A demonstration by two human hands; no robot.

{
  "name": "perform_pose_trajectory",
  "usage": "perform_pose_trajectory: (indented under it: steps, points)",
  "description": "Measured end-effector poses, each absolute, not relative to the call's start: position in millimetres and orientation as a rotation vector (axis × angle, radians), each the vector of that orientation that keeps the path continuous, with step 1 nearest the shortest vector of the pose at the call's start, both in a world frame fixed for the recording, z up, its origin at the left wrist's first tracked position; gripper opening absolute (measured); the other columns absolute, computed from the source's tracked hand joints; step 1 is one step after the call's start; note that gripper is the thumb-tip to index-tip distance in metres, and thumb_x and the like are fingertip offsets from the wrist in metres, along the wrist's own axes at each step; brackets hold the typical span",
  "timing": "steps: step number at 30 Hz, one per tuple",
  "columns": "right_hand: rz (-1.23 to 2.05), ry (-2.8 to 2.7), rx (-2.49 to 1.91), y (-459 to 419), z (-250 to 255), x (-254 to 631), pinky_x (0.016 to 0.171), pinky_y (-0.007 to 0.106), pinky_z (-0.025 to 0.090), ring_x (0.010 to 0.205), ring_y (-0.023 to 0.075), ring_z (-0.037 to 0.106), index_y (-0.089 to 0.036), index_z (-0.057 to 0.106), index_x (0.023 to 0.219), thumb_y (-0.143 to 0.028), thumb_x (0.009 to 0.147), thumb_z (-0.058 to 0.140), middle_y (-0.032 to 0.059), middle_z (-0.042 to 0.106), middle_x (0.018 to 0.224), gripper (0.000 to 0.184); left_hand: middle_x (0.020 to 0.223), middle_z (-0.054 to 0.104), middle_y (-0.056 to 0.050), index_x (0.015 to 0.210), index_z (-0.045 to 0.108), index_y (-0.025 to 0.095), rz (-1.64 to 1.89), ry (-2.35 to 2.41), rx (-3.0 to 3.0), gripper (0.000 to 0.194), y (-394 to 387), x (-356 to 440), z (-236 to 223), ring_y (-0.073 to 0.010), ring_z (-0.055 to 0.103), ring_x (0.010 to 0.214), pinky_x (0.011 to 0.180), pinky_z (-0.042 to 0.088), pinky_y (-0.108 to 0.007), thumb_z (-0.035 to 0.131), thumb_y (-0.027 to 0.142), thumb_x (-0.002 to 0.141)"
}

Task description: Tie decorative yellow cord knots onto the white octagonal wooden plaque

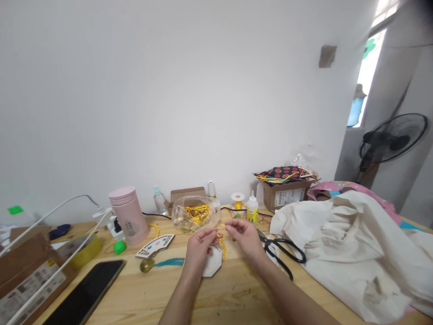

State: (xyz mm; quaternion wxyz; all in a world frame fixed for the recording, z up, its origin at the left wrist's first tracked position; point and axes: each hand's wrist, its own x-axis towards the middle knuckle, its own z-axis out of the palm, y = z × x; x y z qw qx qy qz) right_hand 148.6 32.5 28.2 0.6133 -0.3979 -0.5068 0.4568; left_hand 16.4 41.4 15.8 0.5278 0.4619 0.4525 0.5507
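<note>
My left hand pinches a yellow cord between thumb and fingers, just above a white octagonal plate on the wooden table. Close by on the right, my right hand is closed in a pinch, with a thin bit of yellow cord showing at its fingertips. Part of the cord hangs in a twisted length beside the plate's right edge. Left of my left hand lie a blue-green tassel, a round brass-coloured piece and a white fan-shaped piece with dark edging.
Black-handled scissors lie right of my right hand, near a crumpled white cloth. Behind stand a glue bottle, a yellow thread spool and a plastic bag of yellow cords. A pink tumbler and a phone are left.
</note>
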Motion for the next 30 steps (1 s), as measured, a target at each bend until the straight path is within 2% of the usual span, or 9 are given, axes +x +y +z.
perform_pose_trajectory:
  steps: [5, 9, 12, 15, 21, 30]
  points:
    - [1.219, -1.036, -0.69, 29, 38, 154, 0.053, 0.021, 0.037, 0.05, 0.0079, 0.044, -0.017, 0.054, 0.073, -0.032, 0.063, 0.056, -0.0044, 0.047, 0.053, 0.019, 0.056, 0.064, -0.004, 0.074, 0.062, 0.011, 1.318, 1.096, 1.092, 0.027, 40, 17, 17, -0.011, 0.053, 0.047, 0.035, 0.029, -0.015, 0.065, 0.029, 0.053]
    - [1.073, -1.279, -0.944, 31, 27, 149, 0.042, 0.018, 0.028, 0.042, 0.0061, 0.034, -0.016, 0.051, 0.069, -0.037, 0.064, 0.053, -0.0067, 0.039, 0.047, 0.022, 0.048, 0.06, -0.001, 0.073, 0.062, 0.011, 1.315, 1.083, 1.093, 0.026, 40, 17, 17, -0.0095, 0.051, 0.044, 0.035, 0.03, -0.015, 0.065, 0.028, 0.053]
    - [0.716, -1.477, -1.177, 32, 17, 145, 0.043, 0.018, 0.028, 0.045, 0.0078, 0.037, -0.017, 0.053, 0.071, -0.038, 0.06, 0.058, -0.0057, 0.043, 0.05, 0.024, 0.048, 0.06, 0.0, 0.072, 0.061, 0.011, 1.317, 1.068, 1.086, 0.026, 40, 17, 17, -0.0093, 0.051, 0.043, 0.036, 0.031, -0.015, 0.065, 0.028, 0.053]
    - [0.466, -1.569, -1.252, 33, 11, 144, 0.05, 0.02, 0.034, 0.056, 0.0107, 0.046, -0.018, 0.057, 0.07, -0.036, 0.058, 0.06, -0.0014, 0.055, 0.064, 0.021, 0.05, 0.061, -0.001, 0.071, 0.062, 0.012, 1.318, 1.067, 1.085, 0.025, 39, 17, 17, -0.01, 0.052, 0.044, 0.036, 0.032, -0.016, 0.065, 0.028, 0.053]
    - [0.61, -1.711, -1.16, 33, 8, 150, 0.051, 0.02, 0.036, 0.055, 0.0116, 0.052, -0.018, 0.063, 0.069, -0.034, 0.074, 0.042, 0.0005, 0.062, 0.06, 0.027, 0.051, 0.062, -0.001, 0.072, 0.062, 0.012, 1.318, 1.074, 1.079, 0.023, 40, 17, 15, -0.0113, 0.055, 0.048, 0.036, 0.032, -0.015, 0.064, 0.027, 0.054]
    - [0.442, -1.706, -1.346, 30, 18, 154, 0.049, 0.021, 0.031, 0.05, 0.0113, 0.047, -0.018, 0.054, 0.058, -0.025, 0.073, 0.041, -0.0012, 0.055, 0.052, 0.022, 0.057, 0.065, -0.004, 0.072, 0.06, 0.011, 1.394, 1.159, 0.988, 0.024, 41, 16, 16, -0.0128, 0.058, 0.053, 0.036, 0.033, -0.015, 0.065, 0.024, 0.052]
